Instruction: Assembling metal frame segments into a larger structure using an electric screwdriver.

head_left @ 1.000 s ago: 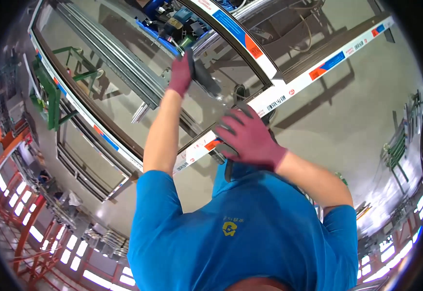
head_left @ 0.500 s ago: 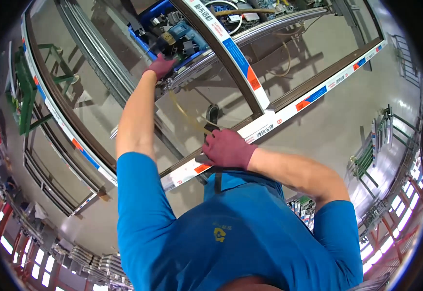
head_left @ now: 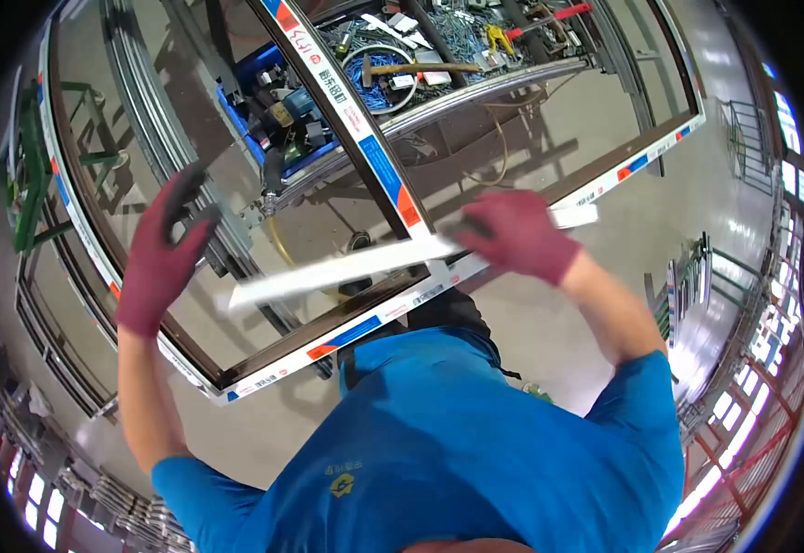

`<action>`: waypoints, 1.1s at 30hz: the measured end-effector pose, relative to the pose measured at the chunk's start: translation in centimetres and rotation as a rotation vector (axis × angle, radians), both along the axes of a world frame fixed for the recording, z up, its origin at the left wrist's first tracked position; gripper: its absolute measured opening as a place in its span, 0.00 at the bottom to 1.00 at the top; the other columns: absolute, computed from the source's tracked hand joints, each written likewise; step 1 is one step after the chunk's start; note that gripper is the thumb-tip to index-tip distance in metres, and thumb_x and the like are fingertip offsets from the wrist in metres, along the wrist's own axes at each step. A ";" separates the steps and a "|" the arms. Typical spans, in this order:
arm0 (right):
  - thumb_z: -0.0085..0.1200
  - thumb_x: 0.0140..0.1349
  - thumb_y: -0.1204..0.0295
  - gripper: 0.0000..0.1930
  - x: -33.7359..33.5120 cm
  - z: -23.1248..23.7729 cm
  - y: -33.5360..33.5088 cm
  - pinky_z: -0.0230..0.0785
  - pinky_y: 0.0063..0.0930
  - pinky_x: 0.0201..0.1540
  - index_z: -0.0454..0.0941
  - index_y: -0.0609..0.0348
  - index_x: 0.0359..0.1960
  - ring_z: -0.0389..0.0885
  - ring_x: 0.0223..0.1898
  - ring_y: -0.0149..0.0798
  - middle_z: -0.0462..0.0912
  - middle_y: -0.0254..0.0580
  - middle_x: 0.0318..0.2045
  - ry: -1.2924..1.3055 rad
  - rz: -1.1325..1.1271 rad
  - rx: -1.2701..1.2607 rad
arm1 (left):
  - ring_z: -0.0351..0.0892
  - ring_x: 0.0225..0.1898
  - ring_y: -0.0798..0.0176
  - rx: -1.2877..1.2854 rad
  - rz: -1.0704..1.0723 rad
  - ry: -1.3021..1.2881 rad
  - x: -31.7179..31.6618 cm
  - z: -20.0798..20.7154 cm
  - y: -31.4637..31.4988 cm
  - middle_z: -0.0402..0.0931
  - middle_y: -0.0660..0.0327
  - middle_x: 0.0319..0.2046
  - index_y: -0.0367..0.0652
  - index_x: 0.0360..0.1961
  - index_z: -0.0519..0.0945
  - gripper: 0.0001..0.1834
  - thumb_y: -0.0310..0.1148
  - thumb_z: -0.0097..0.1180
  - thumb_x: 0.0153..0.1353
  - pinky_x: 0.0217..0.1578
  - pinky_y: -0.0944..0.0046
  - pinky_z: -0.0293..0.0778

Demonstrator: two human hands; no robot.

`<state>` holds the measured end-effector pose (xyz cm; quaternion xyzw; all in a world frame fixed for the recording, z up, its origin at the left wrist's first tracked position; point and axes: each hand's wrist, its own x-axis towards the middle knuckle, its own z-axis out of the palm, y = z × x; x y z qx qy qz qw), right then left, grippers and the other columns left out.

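Note:
My right hand [head_left: 515,232], in a maroon glove with dark fingertips, is closed round a long white strip [head_left: 328,276]. Blurred by motion, the strip lies slantwise above the near bar of a large brown frame [head_left: 360,333] covered with white, blue and orange film. Its short end sticks out to the right of my fist. Whether it is film or a stiff piece, I cannot tell. My left hand [head_left: 164,253], gloved alike, is raised over the frame's left side with thumb and fingers apart, holding nothing. The strip's far-left end is near it but apart.
Beyond the crossbar [head_left: 335,90], a tray of loose screws holds a hammer [head_left: 420,68], yellow pliers [head_left: 498,40] and a red-handled tool [head_left: 563,13]. A blue bin [head_left: 232,98] with a power drill [head_left: 287,111] stands left of it. Metal profiles [head_left: 148,83] run along the left.
My left hand has drawn back from the blue bin, leftward and nearer, and opened. My right hand has risen off the near bar toward the right, now with the white strip. The view has shifted.

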<state>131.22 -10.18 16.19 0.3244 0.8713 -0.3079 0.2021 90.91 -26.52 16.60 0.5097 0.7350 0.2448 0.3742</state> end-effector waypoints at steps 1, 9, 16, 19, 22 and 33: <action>0.57 0.69 0.51 0.20 4.4 -1.7 2.6 0.76 0.49 0.47 0.88 0.55 0.42 0.85 0.40 0.57 0.87 0.52 0.37 -0.003 -0.131 0.101 | 0.80 0.60 0.56 0.104 0.086 0.048 0.4 1.2 -1.2 0.81 0.51 0.59 0.39 0.70 0.73 0.30 0.34 0.62 0.69 0.63 0.55 0.72; 0.52 0.70 0.44 0.31 12.1 -17.2 27.7 0.75 0.49 0.56 0.79 0.58 0.60 0.84 0.53 0.59 0.87 0.56 0.50 -0.147 -0.531 0.353 | 0.78 0.62 0.47 -0.225 0.351 -0.114 22.1 -6.1 -4.9 0.78 0.45 0.61 0.41 0.68 0.74 0.35 0.37 0.69 0.61 0.64 0.52 0.71; 0.56 0.67 0.45 0.29 8.7 -28.4 37.1 0.76 0.51 0.57 0.79 0.52 0.60 0.84 0.56 0.56 0.86 0.54 0.52 -0.263 -0.456 0.438 | 0.79 0.50 0.41 -0.249 0.216 0.031 31.6 -11.8 -1.5 0.81 0.49 0.45 0.37 0.55 0.76 0.33 0.48 0.71 0.55 0.50 0.44 0.72; 0.56 0.65 0.44 0.28 6.5 -28.5 38.4 0.78 0.52 0.55 0.82 0.50 0.57 0.84 0.56 0.56 0.86 0.50 0.53 -0.442 -0.391 0.438 | 0.80 0.48 0.48 -0.299 0.202 0.243 33.0 -13.2 -3.4 0.80 0.55 0.42 0.40 0.56 0.75 0.37 0.53 0.71 0.52 0.49 0.48 0.69; 0.51 0.66 0.55 0.23 6.5 -31.6 41.0 0.75 0.48 0.60 0.85 0.47 0.57 0.84 0.60 0.52 0.84 0.48 0.60 -0.523 -0.434 0.450 | 0.80 0.46 0.48 -0.087 0.229 0.275 32.7 -13.1 -2.7 0.80 0.54 0.42 0.42 0.53 0.77 0.34 0.47 0.74 0.48 0.48 0.48 0.70; 0.53 0.67 0.64 0.18 12.1 -29.6 47.0 0.76 0.53 0.59 0.79 0.56 0.56 0.83 0.57 0.60 0.84 0.60 0.53 -0.593 -0.144 0.513 | 0.81 0.50 0.43 -0.133 0.297 0.280 31.7 -12.7 -3.5 0.81 0.46 0.50 0.34 0.57 0.78 0.44 0.56 0.74 0.47 0.52 0.45 0.74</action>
